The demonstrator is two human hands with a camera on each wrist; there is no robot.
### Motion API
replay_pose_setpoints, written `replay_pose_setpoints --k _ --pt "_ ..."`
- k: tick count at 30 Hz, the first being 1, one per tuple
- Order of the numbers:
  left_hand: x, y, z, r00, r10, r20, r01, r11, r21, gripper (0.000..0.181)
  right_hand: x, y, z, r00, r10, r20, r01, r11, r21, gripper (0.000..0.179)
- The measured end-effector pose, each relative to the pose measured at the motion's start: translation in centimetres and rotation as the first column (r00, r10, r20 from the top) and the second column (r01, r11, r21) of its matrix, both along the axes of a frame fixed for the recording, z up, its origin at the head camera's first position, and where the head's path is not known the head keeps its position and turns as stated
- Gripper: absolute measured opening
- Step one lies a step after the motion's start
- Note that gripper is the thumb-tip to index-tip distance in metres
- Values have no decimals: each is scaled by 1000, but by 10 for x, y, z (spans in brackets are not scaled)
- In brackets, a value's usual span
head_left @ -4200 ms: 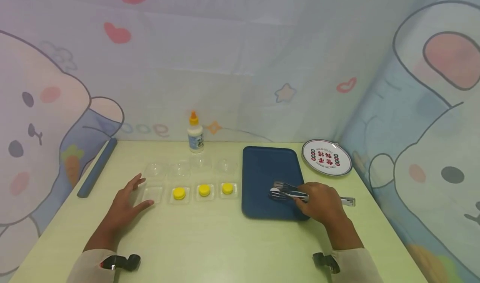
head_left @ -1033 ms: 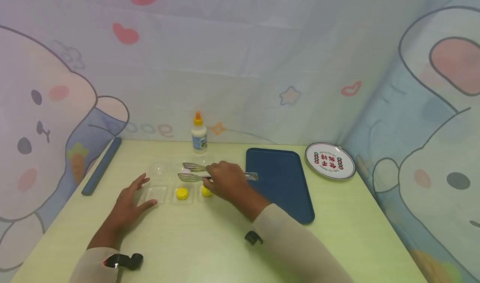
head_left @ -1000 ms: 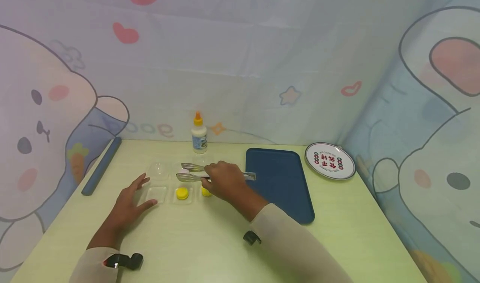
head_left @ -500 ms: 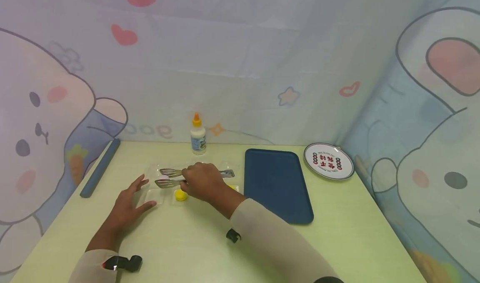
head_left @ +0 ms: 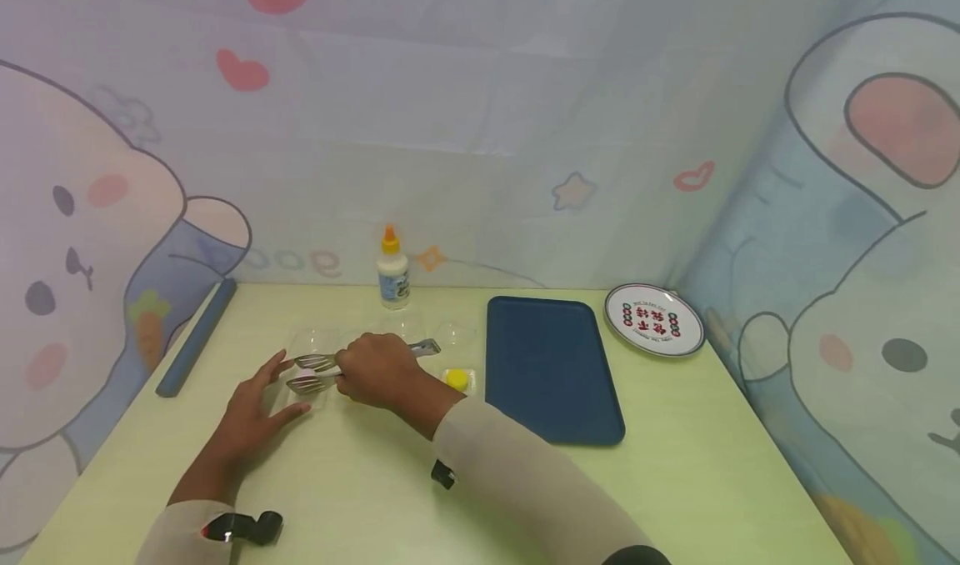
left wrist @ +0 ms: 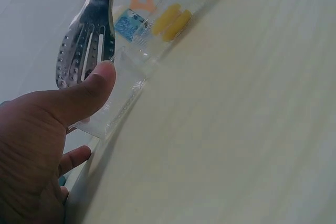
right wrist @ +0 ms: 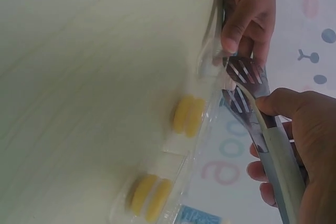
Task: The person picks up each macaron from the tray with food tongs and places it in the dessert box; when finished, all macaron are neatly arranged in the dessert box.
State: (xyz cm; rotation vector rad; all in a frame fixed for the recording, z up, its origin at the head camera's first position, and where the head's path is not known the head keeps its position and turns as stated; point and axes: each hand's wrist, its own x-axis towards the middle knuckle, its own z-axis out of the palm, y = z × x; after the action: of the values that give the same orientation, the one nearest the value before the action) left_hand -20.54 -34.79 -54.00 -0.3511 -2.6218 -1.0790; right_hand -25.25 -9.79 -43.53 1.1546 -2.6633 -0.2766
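My right hand grips metal serving tongs, reaching left across the table. Between the slotted tong heads is a small pale pinkish round piece, partly hidden, over the leftmost front cup of the clear plastic boxes. My left hand lies beside that cup, thumb and fingers spread on either side of it. Yellow macarons sit in neighbouring front cups. In the head view one yellow macaron shows plainly at the right end; my right hand covers most of the others.
A dark blue tray lies right of the boxes, with a white printed plate behind it on the right. Behind the boxes stands a glue bottle. A blue-grey bar lies along the left edge. A printed cloth backdrop surrounds the table.
My right hand has carried the tongs and the pale piece from the blue tray leftward over the boxes, then down to the leftmost front cup. My left hand has stayed in place.
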Motion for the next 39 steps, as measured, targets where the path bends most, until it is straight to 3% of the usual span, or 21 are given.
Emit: replay_pose_setpoints --k 14,26,34,39 --pt "0 1 1 1000 17 7 -17 1000 -18 98 0 -12 4 999 14 39 -17 998 61 22" --pt "1 1 2 993 44 111 -42 999 -18 102 7 -25 7 1000 14 16 -17 986 165 14" --pt "2 2 2 996 37 86 -35 999 -22 101 4 -13 3 1000 16 22 -17 998 55 14" --pt "3 0 1 997 35 71 -33 999 -27 102 1 3 -4 1000 14 -3 -14 999 -49 24"
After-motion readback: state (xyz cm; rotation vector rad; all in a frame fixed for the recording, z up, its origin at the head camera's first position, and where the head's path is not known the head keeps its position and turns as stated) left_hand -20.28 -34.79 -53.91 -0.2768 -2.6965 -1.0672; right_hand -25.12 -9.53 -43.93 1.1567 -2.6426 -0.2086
